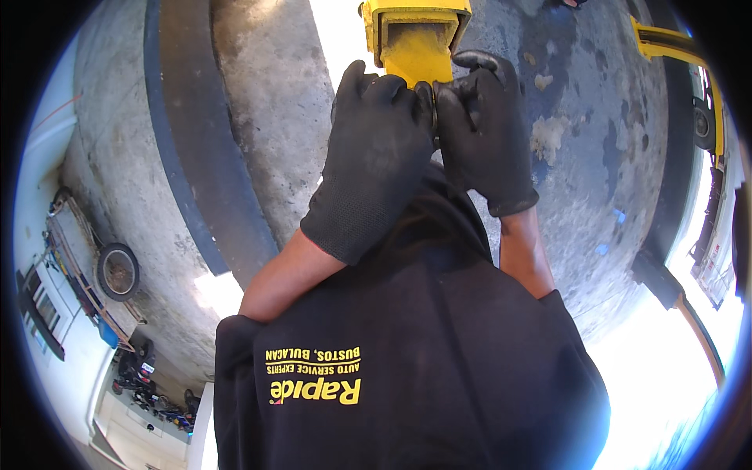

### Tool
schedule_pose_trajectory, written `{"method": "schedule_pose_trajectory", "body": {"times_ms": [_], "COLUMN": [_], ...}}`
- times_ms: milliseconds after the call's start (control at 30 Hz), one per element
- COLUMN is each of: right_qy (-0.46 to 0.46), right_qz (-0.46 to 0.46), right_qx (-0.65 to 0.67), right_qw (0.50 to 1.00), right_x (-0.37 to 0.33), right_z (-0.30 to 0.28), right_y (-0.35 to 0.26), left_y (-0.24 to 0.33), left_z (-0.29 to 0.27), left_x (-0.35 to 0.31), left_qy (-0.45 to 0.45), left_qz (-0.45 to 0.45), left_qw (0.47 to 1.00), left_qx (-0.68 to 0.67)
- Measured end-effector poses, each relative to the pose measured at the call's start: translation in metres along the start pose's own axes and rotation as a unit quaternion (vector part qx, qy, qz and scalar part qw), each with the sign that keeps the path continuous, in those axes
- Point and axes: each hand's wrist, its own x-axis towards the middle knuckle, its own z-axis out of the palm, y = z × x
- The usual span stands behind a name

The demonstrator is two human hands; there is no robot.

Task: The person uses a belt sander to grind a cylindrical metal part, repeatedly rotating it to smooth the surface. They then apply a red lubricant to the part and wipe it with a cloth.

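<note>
A yellow steel bar (415, 56) slides out of a larger square yellow sleeve (417, 9) at the top of the view, its near end hidden behind my hands. Both hands wear black work gloves and meet side by side at that end. My left hand (376, 129) is closed, back upward, with its fingertips curled against the bar's near edge. Close beside it, my right hand (484, 129) is closed too, thumb and bent forefinger brought together at the bar's right corner. Whatever lies between the fingers is hidden.
Stained concrete floor (270, 86) lies below. A dark steel beam (188, 117) runs along the left. Yellow metalwork (670, 43) stands at the far right. A cart with a wheel (118, 272) and a motorcycle (135, 366) are at the left edge. Bright sunlight washes out the lower right.
</note>
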Motion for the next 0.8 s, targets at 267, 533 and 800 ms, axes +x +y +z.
{"method": "schedule_pose_trajectory", "body": {"times_ms": [267,533,800], "right_qy": [0.003,0.036,0.034], "right_qz": [0.038,-0.027,0.025], "right_qx": [0.017,-0.066,-0.001], "right_qw": [0.999,0.997,0.999], "right_x": [0.006,-0.029,-0.001], "right_z": [0.005,-0.009,0.003], "right_y": [0.007,-0.016,0.003], "left_y": [-0.001,-0.002,-0.006], "left_z": [0.0,0.003,-0.006], "left_x": [0.0,-0.001,0.006], "left_qy": [0.0,0.009,-0.03], "left_qz": [0.005,0.018,0.012], "left_qw": [1.0,0.999,0.999], "left_qx": [-0.006,0.027,-0.007]}}
